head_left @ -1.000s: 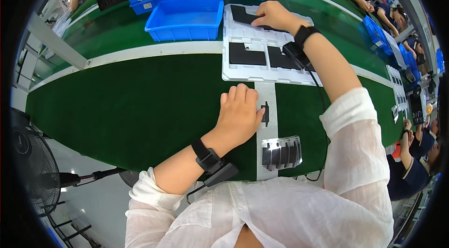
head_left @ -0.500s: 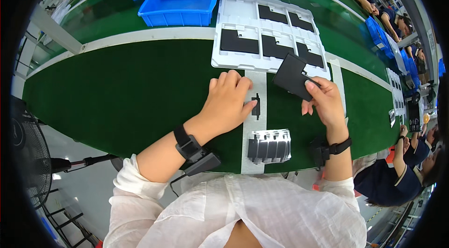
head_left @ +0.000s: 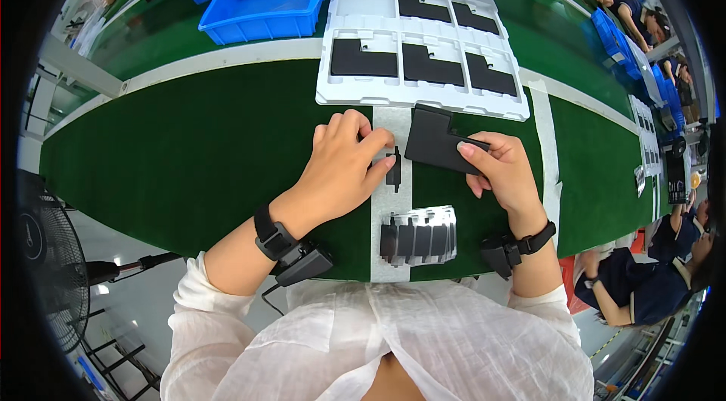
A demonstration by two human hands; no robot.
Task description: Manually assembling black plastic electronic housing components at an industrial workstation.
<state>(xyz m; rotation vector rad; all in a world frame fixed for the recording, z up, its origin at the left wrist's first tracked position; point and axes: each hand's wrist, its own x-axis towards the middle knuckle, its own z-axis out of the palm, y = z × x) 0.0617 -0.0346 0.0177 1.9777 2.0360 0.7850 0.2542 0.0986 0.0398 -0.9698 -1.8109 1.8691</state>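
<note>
My right hand (head_left: 505,172) pinches a flat black L-shaped plate (head_left: 439,141) by its right end, thumb on top. The plate hangs above the green mat, just below a white moulded tray (head_left: 349,94). In the tray lie several similar black plates (head_left: 431,64), one to a compartment; its far left compartment holds none. My left hand (head_left: 338,163) is curled, thumb and forefinger at the left edge and upper end of a small black part (head_left: 393,174) with narrow tabs. That part rests on a pale strip (head_left: 389,125) across the mat. What the other left fingers touch is hidden.
A shiny packet (head_left: 418,236) of several dark strips lies near the front edge. Blue bins (head_left: 261,7) stand far left. At the left is a black fan (head_left: 49,250). Other people (head_left: 643,280) work along the right, beside more blue bins and trays.
My right hand has brought the L-shaped plate leftward and levelled it, closer to my left hand. The view has shifted a little. My left forefinger has come nearer the small black part.
</note>
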